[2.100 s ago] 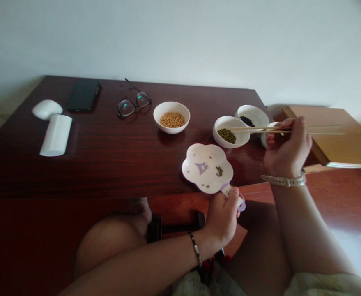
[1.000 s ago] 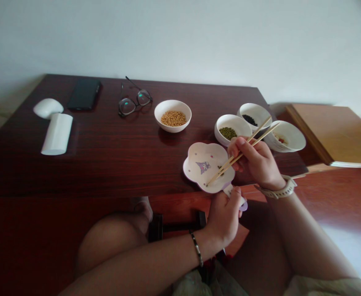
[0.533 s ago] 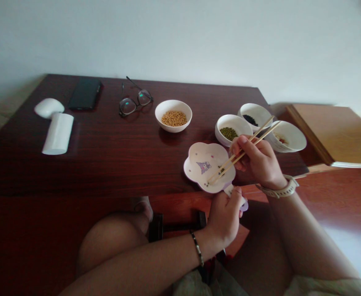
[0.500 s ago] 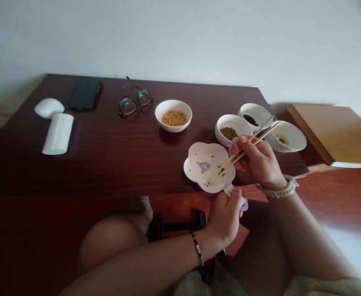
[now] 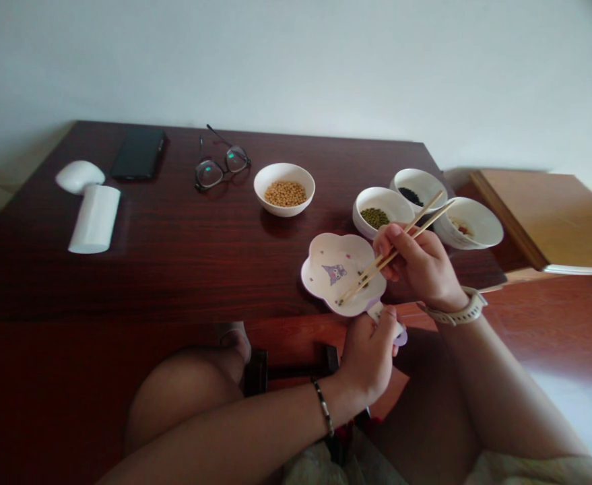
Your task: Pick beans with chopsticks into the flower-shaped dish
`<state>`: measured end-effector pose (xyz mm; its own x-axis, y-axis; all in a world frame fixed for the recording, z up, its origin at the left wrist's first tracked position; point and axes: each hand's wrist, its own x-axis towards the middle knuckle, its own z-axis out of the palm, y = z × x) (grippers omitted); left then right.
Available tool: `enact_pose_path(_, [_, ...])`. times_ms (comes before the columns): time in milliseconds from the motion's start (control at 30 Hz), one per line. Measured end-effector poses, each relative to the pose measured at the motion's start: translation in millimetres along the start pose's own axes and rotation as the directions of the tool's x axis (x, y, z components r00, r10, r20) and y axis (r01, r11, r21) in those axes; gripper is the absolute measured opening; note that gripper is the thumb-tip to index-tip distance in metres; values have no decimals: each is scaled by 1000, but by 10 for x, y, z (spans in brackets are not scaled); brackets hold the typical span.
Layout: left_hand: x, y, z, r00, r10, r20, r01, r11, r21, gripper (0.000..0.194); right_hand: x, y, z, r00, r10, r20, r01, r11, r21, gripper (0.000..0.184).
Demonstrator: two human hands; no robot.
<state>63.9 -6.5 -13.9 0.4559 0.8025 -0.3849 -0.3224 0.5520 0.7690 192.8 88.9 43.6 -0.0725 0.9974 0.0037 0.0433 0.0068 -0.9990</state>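
My left hand point(image 5: 369, 357) is wrapped round the handle of a flower-shaped dish point(image 5: 320, 279), white with a purple rim and a cartoon figure inside. In my right hand point(image 5: 421, 259) is a pair of chopsticks point(image 5: 389, 259), their tips down in the dish near its front edge. A few small dark beans lie by the tips; whether one is pinched I cannot tell. Just behind my right hand stands a white bowl of green beans point(image 5: 375, 217). Beyond it are a bowl of black beans point(image 5: 411, 196) and a bowl with a few reddish and pale bits point(image 5: 461, 229).
A white bowl of yellow soybeans point(image 5: 285, 194) stands mid-table. Glasses point(image 5: 223, 168), a black flat case point(image 5: 140, 154) and a white rounded device point(image 5: 94, 219) lie to the left on the dark table point(image 5: 184, 269). A wooden stool point(image 5: 558, 215) adjoins the right end.
The chopsticks' tips have drawn closer together and shifted slightly left, toward the dish's front edge. Their upper ends have swung a little left. My left hand and the dish stay put.
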Motion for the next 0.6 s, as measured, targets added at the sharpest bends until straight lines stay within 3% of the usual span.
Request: enact_pose_path(600, [-8, 9, -5, 999, 31, 20, -31, 999, -18, 49, 8, -38, -77, 1000, -13, -27, 14, 1000, 8, 45])
